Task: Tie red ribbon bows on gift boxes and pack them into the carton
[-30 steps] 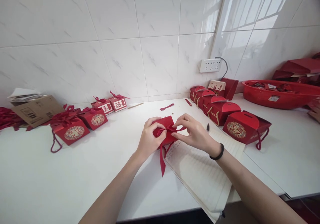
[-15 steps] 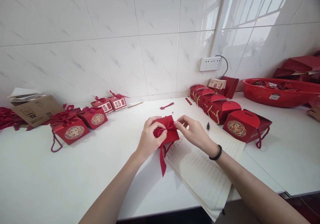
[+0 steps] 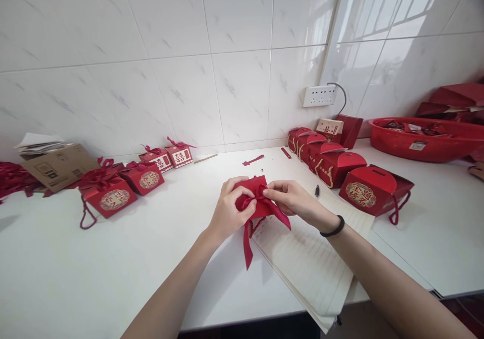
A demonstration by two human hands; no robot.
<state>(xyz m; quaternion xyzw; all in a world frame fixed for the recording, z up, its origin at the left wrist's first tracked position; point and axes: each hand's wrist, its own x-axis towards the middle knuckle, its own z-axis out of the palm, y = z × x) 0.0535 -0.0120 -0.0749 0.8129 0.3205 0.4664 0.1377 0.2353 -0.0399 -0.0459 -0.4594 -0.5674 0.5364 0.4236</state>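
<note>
A small red gift box [image 3: 254, 184] stands in front of me on the white table, partly covered by my hands. Across its top runs a red ribbon [image 3: 282, 217] gathered into a bow, with two tails hanging toward me. My left hand [image 3: 232, 208] is closed, thumb and fingers pinching the ribbon's left loop against the box. With thumb and forefinger, my right hand [image 3: 289, 198] pinches the ribbon at the right of the knot. A twisted red cord [image 3: 257, 225] hangs at the box's near side.
An open notebook [image 3: 310, 263] and a black pen [image 3: 317, 191] lie at the right. Finished-looking red boxes [image 3: 117, 198] stand left; more boxes [image 3: 374, 190] line the right. A red basin [image 3: 423, 142] sits far right, a cardboard box [image 3: 60, 167] far left. A wall socket [image 3: 319, 96] is behind.
A second ribbon tail now hangs at the right, below my right hand. That hand's fingers have closed in on the ribbon near the knot. My left hand keeps its grip.
</note>
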